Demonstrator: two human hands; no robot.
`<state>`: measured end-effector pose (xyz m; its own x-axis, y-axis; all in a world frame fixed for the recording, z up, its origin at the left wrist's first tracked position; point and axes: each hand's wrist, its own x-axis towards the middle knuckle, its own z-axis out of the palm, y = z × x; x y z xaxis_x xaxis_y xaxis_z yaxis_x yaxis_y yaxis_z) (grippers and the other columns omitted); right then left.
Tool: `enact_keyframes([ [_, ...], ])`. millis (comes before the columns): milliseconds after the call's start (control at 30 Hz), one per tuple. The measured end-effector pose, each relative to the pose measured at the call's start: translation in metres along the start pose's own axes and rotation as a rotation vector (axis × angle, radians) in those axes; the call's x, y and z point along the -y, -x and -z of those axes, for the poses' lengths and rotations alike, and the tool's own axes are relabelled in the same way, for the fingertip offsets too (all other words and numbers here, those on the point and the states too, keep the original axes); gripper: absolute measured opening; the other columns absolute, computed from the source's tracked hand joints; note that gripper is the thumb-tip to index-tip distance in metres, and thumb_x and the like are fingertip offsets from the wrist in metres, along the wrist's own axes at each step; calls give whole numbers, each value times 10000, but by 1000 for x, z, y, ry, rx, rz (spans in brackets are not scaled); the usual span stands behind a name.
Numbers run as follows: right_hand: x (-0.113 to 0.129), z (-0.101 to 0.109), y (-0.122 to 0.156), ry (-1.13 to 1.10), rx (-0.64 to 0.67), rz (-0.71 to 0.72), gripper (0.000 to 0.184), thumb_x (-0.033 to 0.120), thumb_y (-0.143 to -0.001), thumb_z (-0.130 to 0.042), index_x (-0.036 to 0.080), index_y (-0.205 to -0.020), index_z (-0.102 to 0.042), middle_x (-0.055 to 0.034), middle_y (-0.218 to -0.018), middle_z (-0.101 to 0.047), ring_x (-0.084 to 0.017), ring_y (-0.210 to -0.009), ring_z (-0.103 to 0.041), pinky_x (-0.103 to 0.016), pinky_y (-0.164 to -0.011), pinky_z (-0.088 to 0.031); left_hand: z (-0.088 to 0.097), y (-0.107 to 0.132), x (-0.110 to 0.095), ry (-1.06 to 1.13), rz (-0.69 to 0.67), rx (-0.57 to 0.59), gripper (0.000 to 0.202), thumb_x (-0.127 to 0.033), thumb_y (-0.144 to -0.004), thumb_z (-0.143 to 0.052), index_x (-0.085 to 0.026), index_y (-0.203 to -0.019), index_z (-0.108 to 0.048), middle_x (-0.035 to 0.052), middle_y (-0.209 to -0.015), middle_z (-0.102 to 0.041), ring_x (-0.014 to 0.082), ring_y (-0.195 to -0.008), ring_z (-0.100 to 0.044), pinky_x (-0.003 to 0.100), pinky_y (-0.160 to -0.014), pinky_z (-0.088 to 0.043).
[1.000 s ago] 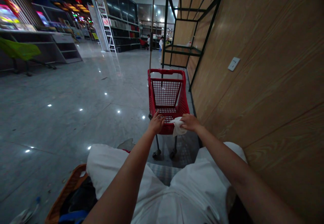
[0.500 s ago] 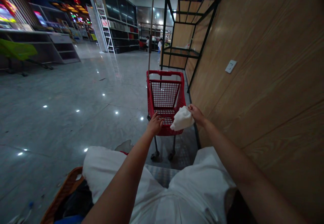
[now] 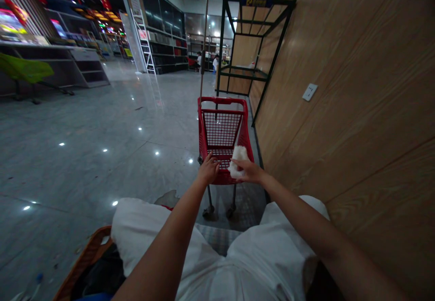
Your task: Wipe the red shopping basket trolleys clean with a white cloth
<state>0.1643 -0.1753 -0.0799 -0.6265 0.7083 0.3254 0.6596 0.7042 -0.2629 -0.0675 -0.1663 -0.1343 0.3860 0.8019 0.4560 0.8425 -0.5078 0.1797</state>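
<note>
A small red shopping cart (image 3: 222, 128) with a mesh basket stands on the floor in front of me, beside a wooden wall. My left hand (image 3: 208, 168) grips the cart's near rim, fingers curled over it. My right hand (image 3: 249, 171) holds a crumpled white cloth (image 3: 237, 160) against the near right corner of the cart. My legs in white trousers fill the bottom of the view.
A wooden panelled wall (image 3: 356, 88) with a white socket (image 3: 309, 92) runs along the right. A black metal rack (image 3: 251, 42) stands behind the cart. A woven basket (image 3: 84, 264) sits at my lower left. Glossy grey floor (image 3: 84, 147) stretches left toward shelves and a ladder (image 3: 144, 42).
My right hand lifted the white cloth up along the cart's right side, then brought it back down to the near right corner. My left hand stayed on the rim.
</note>
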Motion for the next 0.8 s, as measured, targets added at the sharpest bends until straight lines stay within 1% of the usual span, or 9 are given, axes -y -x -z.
enact_keyframes([
  [67, -3, -13, 5, -4, 75, 17, 547, 386, -736, -673, 209, -1241, -555, -58, -958, -612, -201, -904, -585, -323, -835, -458, 0, 0, 0, 2, -2, 2, 380, -271, -934, -322, -179, -1084, -658, 73, -1081, -636, 200, -1264, -415, 426, -1163, -226],
  [133, -7, -18, 6, 13, 12, -51, 516, 380, -771, -644, 219, -1253, -552, -63, -984, -596, -190, -902, -580, -330, -837, -458, 1, 0, 0, 2, -10, 5, 384, -267, -936, -315, -179, -1087, -657, 72, -1074, -641, 199, -1250, -430, 433, -1167, -211],
  [233, -11, -19, 3, 132, -61, -158, 679, 440, -674, -728, 279, -1296, -508, -85, -1166, -545, -235, -1052, -537, -388, -902, -420, 1, 1, 0, 3, -18, 3, 396, -270, -941, -302, -171, -1087, -656, 75, -1070, -645, 199, -1235, -445, 439, -1174, -189],
  [333, -10, -23, 0, 257, 53, -179, 786, 526, -593, -760, 298, -1297, -494, -92, -1235, -546, -291, -1164, -482, -434, -951, -369, 0, 2, 1, 4, -9, -8, 384, -272, -937, -316, -176, -1074, -662, 72, -1076, -643, 201, -1255, -424, 435, -1174, -193],
  [467, 8, -38, -11, 315, 212, -226, 612, 570, -707, -648, 210, -1193, -556, -89, -1005, -668, -241, -926, -618, -325, -808, -442, -2, 1, 1, -15, -22, -15, 377, -250, -931, -322, -161, -1072, -660, 75, -1060, -649, 195, -1218, -464, 435, -1181, -171],
  [567, 32, -54, -28, 339, 183, -193, 589, 571, -747, -614, 198, -1197, -536, -98, -1030, -662, -238, -898, -624, -306, -756, -449, -1, 0, 1, -35, -35, 0, 370, -216, -923, -323, -141, -1047, -663, 82, -1018, -665, 178, -1118, -540, 434, -1187, -153],
  [667, 49, -65, -37, 355, 144, -174, 536, 566, -800, -559, 199, -1190, -537, -107, -1007, -656, -235, -886, -615, -306, -749, -439, 2, 2, 7, -27, -43, 9, 353, -219, -921, -334, -157, -1008, -671, 76, -1017, -665, 178, -1136, -529, 423, -1177, -205],
  [733, 46, -65, -33, 360, 149, -147, 498, 564, -821, -533, 213, -1173, -553, -105, -994, -650, -229, -883, -605, -301, -750, -427, 5, 5, 13, -17, -53, 10, 358, -253, -934, -327, -182, -983, -674, 60, -1027, -658, 176, -1187, -490, 406, -1159, -257],
  [800, 31, -57, -19, 361, 159, -116, 487, 561, -824, -533, 219, -1170, -562, -102, -991, -642, -225, -889, -593, -297, -760, -413, 8, 9, 19, -5, -49, 9, 364, -284, -941, -327, -191, -957, -678, 49, -1047, -646, 176, -1244, -437, 387, -1145, -289],
])
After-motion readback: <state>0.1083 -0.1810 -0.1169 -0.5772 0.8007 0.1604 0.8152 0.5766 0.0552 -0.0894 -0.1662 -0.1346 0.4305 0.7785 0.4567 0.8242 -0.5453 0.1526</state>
